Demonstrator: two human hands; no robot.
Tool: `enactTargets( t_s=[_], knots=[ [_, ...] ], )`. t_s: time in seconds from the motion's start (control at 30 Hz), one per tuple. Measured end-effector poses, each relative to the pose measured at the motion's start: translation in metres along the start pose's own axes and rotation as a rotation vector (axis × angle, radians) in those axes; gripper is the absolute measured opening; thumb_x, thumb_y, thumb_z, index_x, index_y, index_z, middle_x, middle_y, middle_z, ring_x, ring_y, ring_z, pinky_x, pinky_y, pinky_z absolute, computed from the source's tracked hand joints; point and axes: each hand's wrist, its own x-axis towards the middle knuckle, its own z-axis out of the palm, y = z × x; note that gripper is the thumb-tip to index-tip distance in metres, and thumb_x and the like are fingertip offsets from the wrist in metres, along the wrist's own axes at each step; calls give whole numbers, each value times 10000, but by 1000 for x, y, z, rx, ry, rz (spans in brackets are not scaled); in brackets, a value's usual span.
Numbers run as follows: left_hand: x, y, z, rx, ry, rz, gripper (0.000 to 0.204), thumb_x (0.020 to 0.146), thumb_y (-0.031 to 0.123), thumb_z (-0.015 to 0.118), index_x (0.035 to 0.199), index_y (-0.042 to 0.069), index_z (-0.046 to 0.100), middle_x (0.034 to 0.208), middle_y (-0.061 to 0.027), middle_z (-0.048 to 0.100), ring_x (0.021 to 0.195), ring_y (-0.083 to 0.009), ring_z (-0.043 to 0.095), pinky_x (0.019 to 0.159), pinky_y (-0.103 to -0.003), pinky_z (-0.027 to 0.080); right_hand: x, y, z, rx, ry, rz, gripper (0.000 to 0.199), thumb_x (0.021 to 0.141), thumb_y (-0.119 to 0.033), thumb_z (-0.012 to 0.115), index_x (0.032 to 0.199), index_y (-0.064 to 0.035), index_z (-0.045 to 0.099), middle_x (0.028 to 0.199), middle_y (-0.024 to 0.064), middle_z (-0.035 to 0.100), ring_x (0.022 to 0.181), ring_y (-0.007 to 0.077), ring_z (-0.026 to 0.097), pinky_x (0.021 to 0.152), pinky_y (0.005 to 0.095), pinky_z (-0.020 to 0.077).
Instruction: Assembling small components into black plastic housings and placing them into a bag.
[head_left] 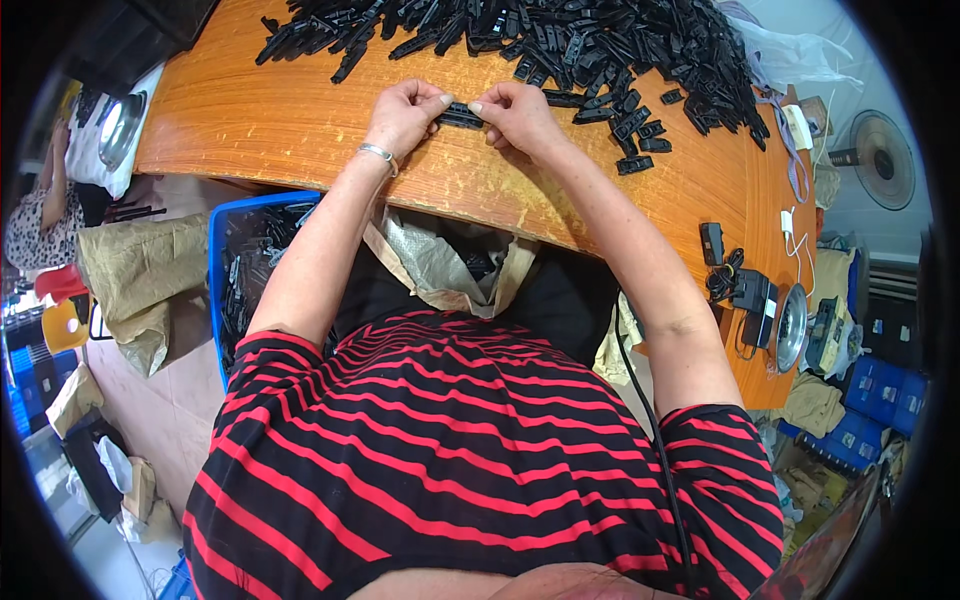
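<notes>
The black part (461, 117) lies crosswise between left hand (398, 122) and right hand (524, 119). Fingers (487, 110) of both pinch its ends.

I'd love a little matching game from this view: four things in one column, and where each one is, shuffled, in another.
Things:
1. Black plastic piece
2. Bracelet
3. Blue bin
4. Electric fan

Places:
A. At the picture's far right, past the wooden table
B. Between the fingertips of the left hand and right hand
C. Below the table's near edge, toward the picture's left
D. On the left wrist

Pairs: 1-B, 2-D, 3-C, 4-A
</notes>
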Motion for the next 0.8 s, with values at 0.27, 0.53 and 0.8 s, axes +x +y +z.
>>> enactTargets(
  t_s=[0.27, 0.53, 0.8],
  knots=[
    [5, 10, -5, 49, 13, 78, 149, 827, 138, 704, 878, 21, 627, 694, 13, 591, 545, -51, 519, 477, -191, 423, 4, -13, -5, 175, -14, 22, 160, 858, -161, 684, 864, -13, 622, 652, 5, 594, 525, 53, 553, 433, 204, 433],
    [13, 27, -10, 152, 1, 201, 172, 810, 165, 727, 863, 24, 644, 689, 22, 586, 596, -67, 521, 541, -217, 441, 11, -26, -19, 22, -10, -126, 144, 853, -172, 694, 867, -40, 640, 653, -22, 593, 539, 47, 551, 463, 205, 455],
    [14, 0, -4, 152, -4, 106, 165, 804, 160, 724, 840, 17, 651, 690, 13, 597, 592, -66, 512, 542, -227, 439, 6, -10, -8, 72, 1, -16, 153, 836, -124, 702, 811, 0, 616, 612, 37, 598, 491, 83, 550, 421, 229, 448]
  ],
)
